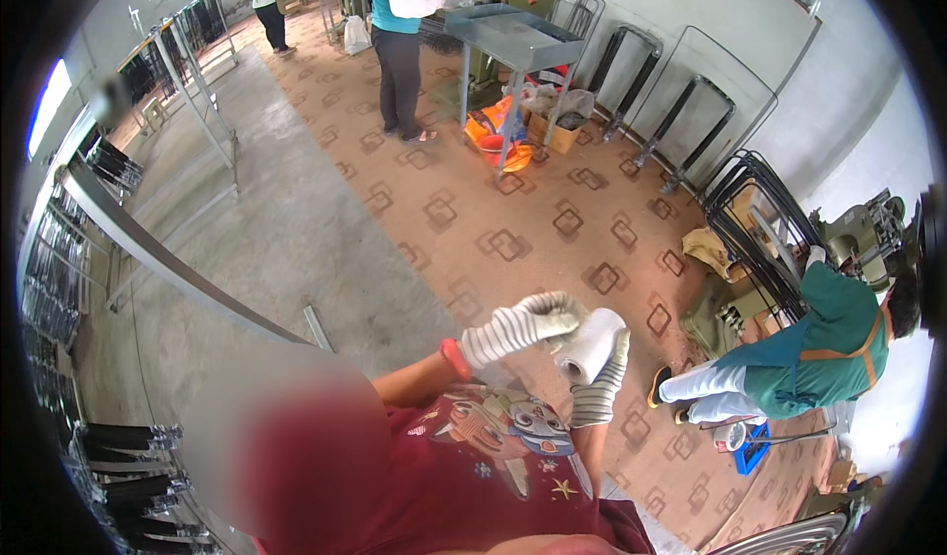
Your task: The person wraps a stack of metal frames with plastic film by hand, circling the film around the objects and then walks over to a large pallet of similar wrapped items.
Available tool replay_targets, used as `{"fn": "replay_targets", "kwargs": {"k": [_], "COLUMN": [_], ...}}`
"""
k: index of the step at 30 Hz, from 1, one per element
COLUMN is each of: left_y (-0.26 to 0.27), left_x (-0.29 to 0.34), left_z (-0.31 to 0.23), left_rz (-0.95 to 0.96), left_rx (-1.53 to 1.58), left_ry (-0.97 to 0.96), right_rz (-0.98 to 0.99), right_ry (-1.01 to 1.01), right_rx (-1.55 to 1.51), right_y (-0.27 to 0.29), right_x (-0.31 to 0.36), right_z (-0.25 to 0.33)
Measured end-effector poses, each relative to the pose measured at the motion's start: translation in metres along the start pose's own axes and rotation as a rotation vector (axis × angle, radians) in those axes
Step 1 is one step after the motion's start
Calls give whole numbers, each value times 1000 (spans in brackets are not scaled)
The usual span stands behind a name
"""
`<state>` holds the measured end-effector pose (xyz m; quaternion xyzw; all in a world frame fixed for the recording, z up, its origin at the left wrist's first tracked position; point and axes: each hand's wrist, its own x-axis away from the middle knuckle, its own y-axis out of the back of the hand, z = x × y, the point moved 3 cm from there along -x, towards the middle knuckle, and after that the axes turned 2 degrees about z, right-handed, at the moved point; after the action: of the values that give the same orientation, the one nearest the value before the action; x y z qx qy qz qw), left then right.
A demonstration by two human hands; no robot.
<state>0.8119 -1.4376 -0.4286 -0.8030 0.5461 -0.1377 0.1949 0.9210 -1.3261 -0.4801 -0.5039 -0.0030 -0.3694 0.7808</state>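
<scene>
In front of my chest is a white roll point(598, 337) with a hollow core, its open end turned toward me. My right hand point(603, 382), in a striped grey-and-white knit glove, grips the roll from its right side. On the other side my left hand point(523, 328), in a matching glove with a red band at the wrist, has its fingertips bent together against the roll's upper left edge. Whether those fingertips pinch a loose end of the roll is too small to make out.
A co-worker in green point(824, 343) bends over black metal frames point(755, 205) at the right. Another person in teal point(397, 62) stands by a grey metal table point(513, 37). A long metal rack point(168, 244) runs along my left, and a blue crate point(752, 448) lies on the floor.
</scene>
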Motion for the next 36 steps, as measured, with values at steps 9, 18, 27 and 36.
{"fn": "replay_targets", "kwargs": {"k": [9, 18, 27, 36], "left_y": [-31, 11, -15, -72], "left_x": [-3, -20, -12, 44], "left_z": [-5, 53, 117, 78], "left_rz": [135, -75, 576, 629], "left_rx": [-626, -92, 126, 248], "left_ry": [-201, -24, 525, 684], "right_rz": [115, 91, -10, -166], "right_ry": [364, 322, 359, 614], "right_rx": [104, -153, -378, -363], "right_y": [-15, -7, 8, 33], "right_x": [25, 54, 119, 183], "right_z": [26, 18, -15, -38]}}
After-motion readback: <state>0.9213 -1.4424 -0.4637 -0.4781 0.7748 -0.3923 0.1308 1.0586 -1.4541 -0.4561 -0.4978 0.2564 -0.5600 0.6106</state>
